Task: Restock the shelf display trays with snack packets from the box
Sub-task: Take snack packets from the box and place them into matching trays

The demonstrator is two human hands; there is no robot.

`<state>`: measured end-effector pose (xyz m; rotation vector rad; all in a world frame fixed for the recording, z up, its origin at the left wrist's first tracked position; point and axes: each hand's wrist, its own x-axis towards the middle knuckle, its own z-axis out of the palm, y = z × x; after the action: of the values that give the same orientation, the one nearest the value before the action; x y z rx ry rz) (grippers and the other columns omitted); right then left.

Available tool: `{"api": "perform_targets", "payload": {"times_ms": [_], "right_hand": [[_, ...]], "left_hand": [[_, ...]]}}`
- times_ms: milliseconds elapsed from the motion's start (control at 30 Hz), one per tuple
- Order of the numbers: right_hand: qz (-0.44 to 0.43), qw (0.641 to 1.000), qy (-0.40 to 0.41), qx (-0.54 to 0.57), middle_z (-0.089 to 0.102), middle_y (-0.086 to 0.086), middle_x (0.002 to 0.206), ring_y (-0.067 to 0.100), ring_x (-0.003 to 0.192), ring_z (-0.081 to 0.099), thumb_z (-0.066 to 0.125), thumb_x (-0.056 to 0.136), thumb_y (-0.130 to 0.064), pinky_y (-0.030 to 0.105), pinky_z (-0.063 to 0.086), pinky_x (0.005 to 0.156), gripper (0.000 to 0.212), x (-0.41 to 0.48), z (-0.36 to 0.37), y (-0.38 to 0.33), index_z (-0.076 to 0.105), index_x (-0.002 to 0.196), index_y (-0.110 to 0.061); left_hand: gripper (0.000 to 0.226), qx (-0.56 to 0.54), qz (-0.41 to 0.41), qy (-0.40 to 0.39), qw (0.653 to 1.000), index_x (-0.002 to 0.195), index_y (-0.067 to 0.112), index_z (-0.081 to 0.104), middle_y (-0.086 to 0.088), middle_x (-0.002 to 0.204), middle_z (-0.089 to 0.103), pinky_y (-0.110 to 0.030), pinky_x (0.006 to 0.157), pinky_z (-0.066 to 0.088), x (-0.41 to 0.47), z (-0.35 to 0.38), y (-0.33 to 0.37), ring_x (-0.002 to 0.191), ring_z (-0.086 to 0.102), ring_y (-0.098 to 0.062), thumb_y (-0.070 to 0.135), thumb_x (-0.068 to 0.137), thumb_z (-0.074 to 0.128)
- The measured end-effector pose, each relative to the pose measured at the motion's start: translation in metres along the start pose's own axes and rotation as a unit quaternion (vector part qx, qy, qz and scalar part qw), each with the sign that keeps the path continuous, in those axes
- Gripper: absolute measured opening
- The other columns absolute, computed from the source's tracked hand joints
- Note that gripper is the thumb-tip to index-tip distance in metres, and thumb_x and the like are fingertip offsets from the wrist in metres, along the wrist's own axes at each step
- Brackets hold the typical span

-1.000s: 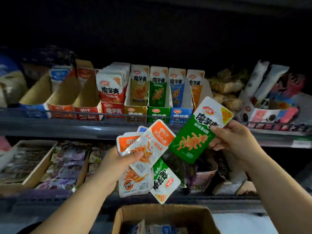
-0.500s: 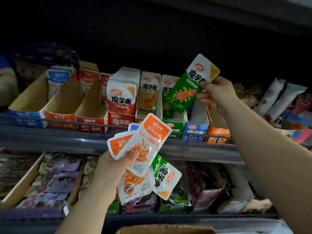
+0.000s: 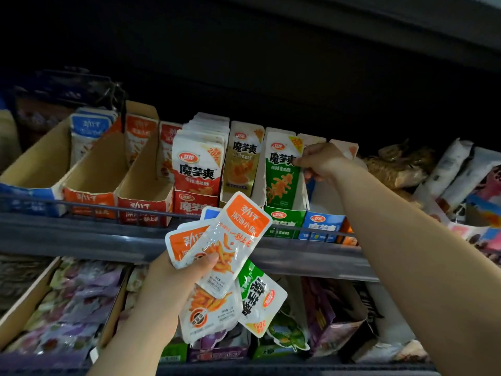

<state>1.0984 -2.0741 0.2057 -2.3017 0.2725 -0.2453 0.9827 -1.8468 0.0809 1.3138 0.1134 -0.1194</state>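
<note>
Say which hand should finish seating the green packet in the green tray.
Right. The right hand pinches the top of the green packet, standing in the green tray; the left hand is lower, gripping a fan of packets.

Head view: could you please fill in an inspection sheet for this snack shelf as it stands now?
Surface: upper shelf with a wire rail and a row of trays.
Job's things: green packet stands in the green tray; red tray full; orange trays bare in front.
Clutter: loose bags at the shelf's right end.
Hands: right hand pinches the green packet's upper edge; left hand holds a fan of packets.
Cables: nothing seen.
Surroundings: cardboard box of purple packets on the lower shelf; dark above.
</note>
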Motion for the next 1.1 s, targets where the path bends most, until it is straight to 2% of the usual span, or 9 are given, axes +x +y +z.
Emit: {"api": "perform_targets", "payload": {"times_ms": [133, 167, 233, 300, 433, 633, 833, 933, 1100], "right_hand": [[-0.037, 0.999, 0.008, -0.016, 0.054, 0.004, 0.066, 0.012, 0.055, 0.047, 0.059, 0.086, -0.008, 0.008, 0.037, 0.036, 0.004, 0.006, 0.006, 0.006, 0.060, 0.088, -0.012], [-0.046, 0.999, 0.014, -0.022, 0.061, 0.007, 0.077, 0.016, 0.064, 0.053, 0.060, 0.085, -0.007, 0.011, 0.045, 0.046, 0.017, 0.009, 0.008, 0.008, 0.060, 0.102, -0.011], [-0.063, 0.997, 0.024, -0.040, 0.066, 0.013, 0.105, 0.026, 0.089, 0.061, 0.063, 0.082, -0.010, 0.033, 0.054, 0.076, 0.032, 0.011, 0.011, 0.009, 0.058, 0.113, -0.010], [-0.074, 0.995, 0.029, -0.056, 0.063, 0.014, 0.115, 0.031, 0.103, 0.060, 0.065, 0.080, -0.015, 0.047, 0.050, 0.088, 0.038, 0.013, 0.012, 0.010, 0.055, 0.117, -0.012], [-0.093, 0.995, 0.025, -0.013, 0.061, 0.010, 0.115, 0.024, 0.105, 0.058, 0.059, 0.086, -0.011, 0.032, 0.048, 0.090, 0.031, 0.012, 0.005, 0.006, 0.056, 0.117, -0.007], [-0.110, 0.992, -0.015, 0.052, 0.056, 0.001, 0.079, 0.002, 0.064, 0.049, 0.057, 0.085, 0.002, 0.000, 0.041, 0.048, 0.027, 0.023, -0.001, 0.008, 0.058, 0.111, 0.005], [-0.153, 0.988, 0.024, 0.011, 0.056, 0.001, 0.088, 0.007, 0.071, 0.052, 0.059, 0.084, 0.001, 0.006, 0.043, 0.058, 0.027, 0.042, 0.003, 0.007, 0.059, 0.111, 0.001], [-0.168, 0.985, 0.049, -0.016, 0.054, 0.005, 0.092, 0.015, 0.086, 0.052, 0.058, 0.085, -0.001, 0.023, 0.045, 0.076, 0.026, 0.047, 0.007, 0.009, 0.059, 0.111, -0.001], [-0.175, 0.977, 0.086, -0.087, 0.058, 0.009, 0.114, 0.020, 0.104, 0.056, 0.057, 0.085, -0.007, 0.035, 0.046, 0.091, 0.034, 0.053, 0.015, 0.015, 0.055, 0.119, -0.010]], "left_hand": [[0.015, 0.000, 0.000, 0.009, 1.000, 0.086, 0.018, 0.065, 0.000, 0.078, 0.073, -0.039, 0.068, 0.053, 0.002, 0.004, -0.001, 0.077, 0.068, -0.023, 0.011, 0.073, 0.068], [0.016, 0.004, 0.000, 0.010, 1.000, 0.087, 0.019, 0.065, 0.000, 0.079, 0.073, -0.041, 0.070, 0.053, 0.002, 0.005, -0.001, 0.078, 0.068, -0.024, 0.012, 0.073, 0.068], [0.017, 0.009, 0.002, 0.006, 1.000, 0.089, 0.018, 0.065, -0.002, 0.083, 0.073, -0.042, 0.072, 0.053, 0.002, 0.006, 0.000, 0.079, 0.068, -0.025, 0.012, 0.073, 0.068], [0.017, 0.010, 0.002, 0.005, 1.000, 0.089, 0.018, 0.065, -0.002, 0.082, 0.073, -0.041, 0.071, 0.053, 0.002, 0.007, 0.002, 0.079, 0.068, -0.024, 0.011, 0.073, 0.067], [0.014, 0.011, 0.008, 0.022, 1.000, 0.085, 0.016, 0.065, -0.001, 0.075, 0.073, -0.038, 0.066, 0.052, 0.004, 0.008, 0.007, 0.074, 0.068, -0.024, 0.009, 0.074, 0.067], [0.032, 0.006, 0.016, 0.006, 1.000, 0.088, 0.015, 0.065, -0.005, 0.081, 0.073, -0.048, 0.076, 0.052, 0.016, 0.018, 0.021, 0.078, 0.068, -0.029, 0.016, 0.057, 0.070], [0.018, 0.032, 0.007, 0.024, 0.999, 0.087, 0.011, 0.064, -0.013, 0.084, 0.072, -0.051, 0.080, 0.051, 0.028, 0.011, 0.005, 0.083, 0.067, -0.033, 0.008, 0.070, 0.069], [0.017, 0.041, 0.020, 0.027, 0.999, 0.092, 0.011, 0.064, -0.014, 0.092, 0.071, -0.054, 0.085, 0.049, 0.032, 0.011, -0.002, 0.088, 0.066, -0.033, 0.011, 0.075, 0.069], [0.015, 0.019, 0.025, 0.013, 0.999, 0.091, 0.010, 0.064, -0.015, 0.093, 0.070, -0.055, 0.086, 0.049, 0.030, 0.017, -0.003, 0.090, 0.066, -0.034, 0.011, 0.076, 0.067]]}}
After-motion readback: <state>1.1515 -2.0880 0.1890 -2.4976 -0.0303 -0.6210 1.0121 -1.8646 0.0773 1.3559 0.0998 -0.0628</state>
